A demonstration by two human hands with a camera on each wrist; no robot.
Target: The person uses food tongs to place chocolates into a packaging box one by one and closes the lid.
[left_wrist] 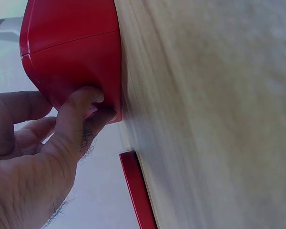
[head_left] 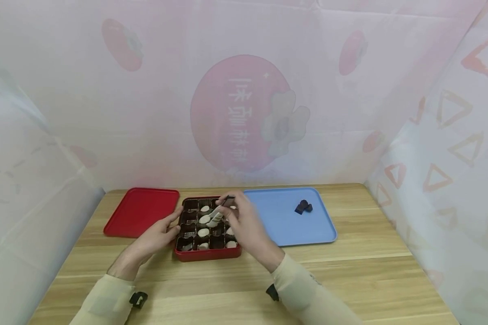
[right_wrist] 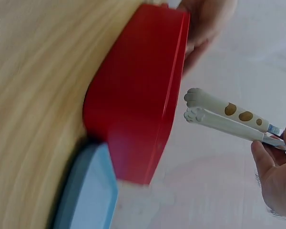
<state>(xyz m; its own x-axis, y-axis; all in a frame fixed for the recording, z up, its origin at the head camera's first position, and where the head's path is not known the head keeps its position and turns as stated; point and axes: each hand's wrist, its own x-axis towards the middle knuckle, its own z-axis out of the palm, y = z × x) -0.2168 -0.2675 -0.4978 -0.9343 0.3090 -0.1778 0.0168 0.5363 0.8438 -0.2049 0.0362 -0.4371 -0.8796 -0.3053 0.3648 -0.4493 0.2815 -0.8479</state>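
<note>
Head: right hand (head_left: 246,222) pinches white paw-tipped tongs (head_left: 214,216) over the red square box (head_left: 207,256) of dark compartments holding pale oval pieces (head_left: 203,232); blue rectangular tray (head_left: 274,221) alongside, dark chunky pieces (head_left: 303,207) on it.
Left wrist: left hand (left_wrist: 45,160), fingers loosely bent, braces the box wall.
Right wrist: tongs tips slightly apart, seemingly empty. Probably lining up a pick; next calls for lowering, squeezing.

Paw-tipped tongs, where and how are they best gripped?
I'd pinch the metal end, opposite the paw tips, coming from above and the right: the tongs slant down leftward over the red box, so that end sits highest. The right hand pinches there, keeping clear of the paws.
</note>
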